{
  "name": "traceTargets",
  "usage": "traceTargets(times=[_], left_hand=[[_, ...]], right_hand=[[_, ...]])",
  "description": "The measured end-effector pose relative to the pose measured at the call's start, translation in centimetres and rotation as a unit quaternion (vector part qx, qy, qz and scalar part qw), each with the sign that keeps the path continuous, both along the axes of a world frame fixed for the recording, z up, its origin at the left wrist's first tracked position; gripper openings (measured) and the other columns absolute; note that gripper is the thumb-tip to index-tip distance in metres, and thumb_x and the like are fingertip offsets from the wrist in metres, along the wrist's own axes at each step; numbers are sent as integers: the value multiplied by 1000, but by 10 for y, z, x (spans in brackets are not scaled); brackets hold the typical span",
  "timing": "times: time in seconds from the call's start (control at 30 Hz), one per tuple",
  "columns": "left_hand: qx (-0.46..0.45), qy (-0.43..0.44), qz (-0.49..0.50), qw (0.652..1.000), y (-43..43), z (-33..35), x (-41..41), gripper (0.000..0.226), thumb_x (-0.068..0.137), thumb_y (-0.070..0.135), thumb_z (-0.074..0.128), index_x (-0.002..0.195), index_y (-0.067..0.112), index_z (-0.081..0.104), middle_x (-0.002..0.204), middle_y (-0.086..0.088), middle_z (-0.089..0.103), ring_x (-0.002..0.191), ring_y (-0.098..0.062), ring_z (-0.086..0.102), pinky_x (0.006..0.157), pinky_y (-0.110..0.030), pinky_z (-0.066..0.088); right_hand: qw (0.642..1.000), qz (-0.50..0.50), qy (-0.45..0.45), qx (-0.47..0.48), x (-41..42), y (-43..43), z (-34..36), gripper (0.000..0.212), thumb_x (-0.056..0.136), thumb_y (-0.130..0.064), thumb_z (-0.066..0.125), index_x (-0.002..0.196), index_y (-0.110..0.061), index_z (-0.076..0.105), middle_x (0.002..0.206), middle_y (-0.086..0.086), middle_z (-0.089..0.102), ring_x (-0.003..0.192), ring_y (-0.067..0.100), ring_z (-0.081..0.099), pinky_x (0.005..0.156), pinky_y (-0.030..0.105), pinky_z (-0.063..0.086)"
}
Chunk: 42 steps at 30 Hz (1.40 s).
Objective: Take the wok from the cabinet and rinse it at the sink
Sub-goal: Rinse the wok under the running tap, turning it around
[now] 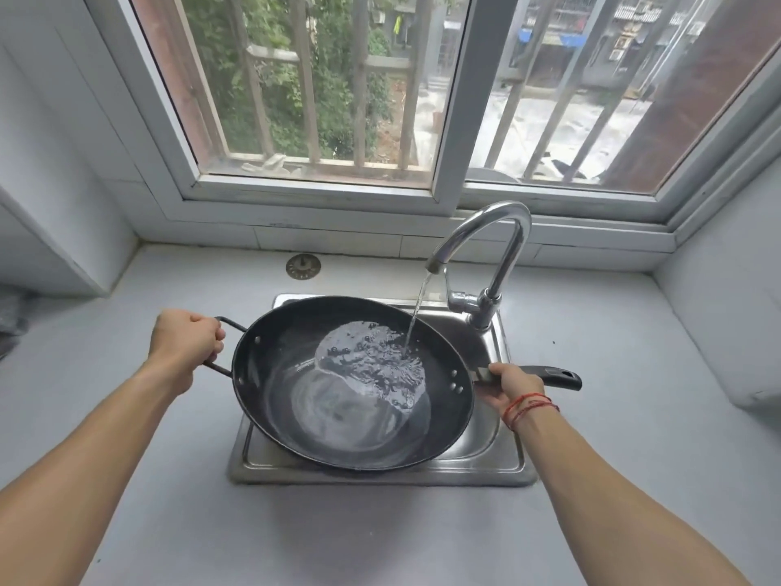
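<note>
You've got wok (296, 374) over sink (380, 475), sink in desk (169, 522); tap (498, 264) on sink's back-right corner; strainer (303, 266) on desk behind sink. Your left grip (188, 344) left of sink, right grip (507, 384) right.

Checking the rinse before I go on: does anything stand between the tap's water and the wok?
Nothing visible does. Water from the faucet falls straight into the wok, which the left hand and right hand hold by its handles over the sink.
</note>
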State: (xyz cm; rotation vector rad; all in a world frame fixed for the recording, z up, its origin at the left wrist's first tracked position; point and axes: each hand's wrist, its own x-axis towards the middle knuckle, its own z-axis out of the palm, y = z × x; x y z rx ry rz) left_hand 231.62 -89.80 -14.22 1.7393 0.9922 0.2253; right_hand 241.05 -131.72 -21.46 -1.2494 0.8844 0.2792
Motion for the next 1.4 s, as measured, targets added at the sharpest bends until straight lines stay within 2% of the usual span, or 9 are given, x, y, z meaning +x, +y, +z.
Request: traceTargets(times=[0.07, 0.27, 0.4, 0.5, 0.63, 0.8, 1.03, 1.23, 1.4], left_hand=[[-3, 18, -11, 1000, -3, -2, 0, 24, 88, -9, 46, 68, -3, 58, 67, -13, 53, 53, -25, 44, 53, -30, 37], [-14, 52, -37, 998, -18, -2, -5, 25, 89, -10, 45, 68, -1, 55, 63, -12, 51, 50, -23, 41, 53, -29, 37], [-36, 72, -48, 996, -21, -3, -8, 23, 90, -7, 46, 69, 0, 54, 60, -12, 51, 43, -20, 41, 50, -27, 37], [-65, 84, -53, 993, -24, -5, -11, 19, 91, -6, 46, 75, 2, 53, 62, -12, 53, 37, -15, 42, 44, -21, 36], [-85, 100, -68, 989, -30, -12, -13, 20, 91, -7, 45, 74, 1, 53, 62, -12, 51, 40, -16, 40, 41, -20, 37], [-95, 122, -79, 985, -39, -26, -12, 20, 92, -6, 43, 77, 1, 54, 54, -9, 50, 36, -14, 41, 41, -18, 36], [-116, 136, -91, 980, -57, -39, -6, 19, 89, -9, 41, 78, 2, 52, 54, -9, 51, 36, -14, 41, 42, -17, 37], [-140, 129, -102, 976, -70, -51, 3, 20, 88, -7, 40, 75, 3, 51, 51, -9, 48, 35, -15, 40, 41, -17, 36], [-139, 124, -101, 977, -84, -61, 10, 25, 83, -8, 38, 65, 1, 51, 50, -9, 46, 42, -19, 39, 49, -21, 34]], right_hand=[[1000, -3, -1, -10, -3, -6, 4, 10, 84, 11, 59, 86, 2, 54, 87, 26, 63, 77, 34, 66, 79, 56, 57], [1000, -14, -8, -24, -8, -17, 20, 17, 82, 14, 55, 95, 4, 52, 83, 23, 59, 77, 34, 65, 70, 53, 59], [998, 6, -2, -55, -9, -22, 34, 14, 83, 13, 51, 94, 3, 52, 82, 23, 57, 73, 31, 62, 54, 48, 57], [997, 14, 1, -75, -7, -26, 43, 25, 84, 10, 52, 108, 4, 55, 83, 21, 60, 67, 29, 63, 43, 39, 56], [995, 12, -3, -97, -1, -34, 53, 40, 82, 8, 54, 123, 6, 51, 91, 22, 64, 70, 32, 66, 47, 39, 57], [989, 12, -13, -147, 4, -43, 69, 46, 83, 4, 58, 128, 5, 48, 113, 25, 65, 67, 29, 66, 40, 34, 53], [975, 25, -51, -214, 14, -58, 95, 52, 80, -2, 62, 129, 7, 47, 104, 27, 66, 57, 32, 70, 43, 33, 54], [964, 36, -87, -249, 21, -66, 122, 50, 82, 1, 60, 128, 9, 43, 83, 22, 66, 42, 22, 65, 42, 32, 53], [953, 42, -121, -275, 24, -71, 138, 52, 82, 0, 60, 129, 9, 43, 98, 27, 67, 40, 18, 65, 40, 29, 52]])
